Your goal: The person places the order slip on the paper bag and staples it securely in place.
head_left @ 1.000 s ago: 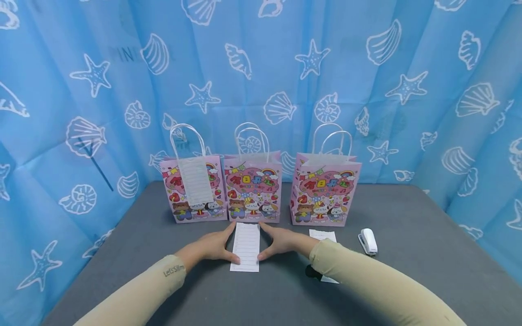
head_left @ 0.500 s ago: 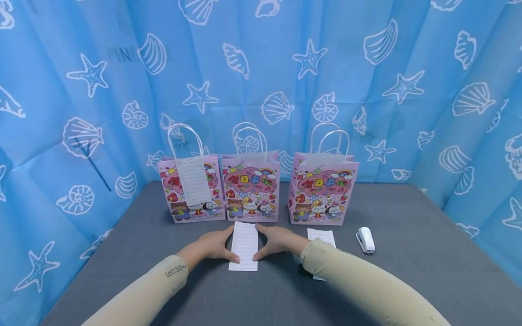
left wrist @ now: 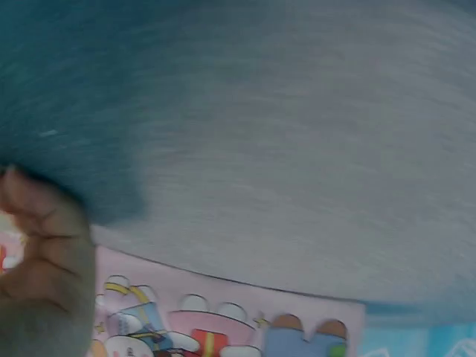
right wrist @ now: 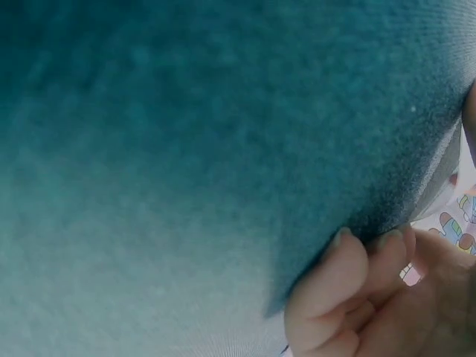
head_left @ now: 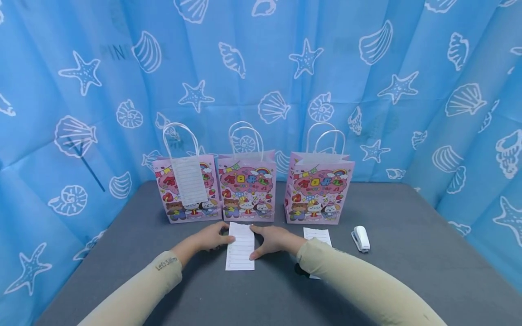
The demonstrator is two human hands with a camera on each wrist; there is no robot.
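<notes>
A white lined paper slip (head_left: 240, 253), with small boxes down its left side, is between the two hands in the head view. The left hand (head_left: 207, 236) pinches its left edge, thumb lying over the front and fingers behind. At the right edge the right hand (head_left: 274, 240) holds it with thumb and forefinger spread along the side. The left wrist view shows the left hand (left wrist: 48, 260) beside a pink bag printed with cartoon animals (left wrist: 223, 327). Curled fingers of the right hand (right wrist: 372, 297) appear low in the right wrist view, close over the dark table.
Three pink cartoon gift bags stand along the back: left (head_left: 163, 199), middle (head_left: 246, 194) and right (head_left: 318, 194). A similar slip (head_left: 191, 181) hangs before the left one. Another slip (head_left: 318, 234) lies partly under the right sleeve, with a white stapler (head_left: 360, 239) beyond it.
The left thumb has moved up from the slip's lower left edge onto its face, and the left fingers have curled in. The right hand stays at the right edge. The head view has shifted slightly.
</notes>
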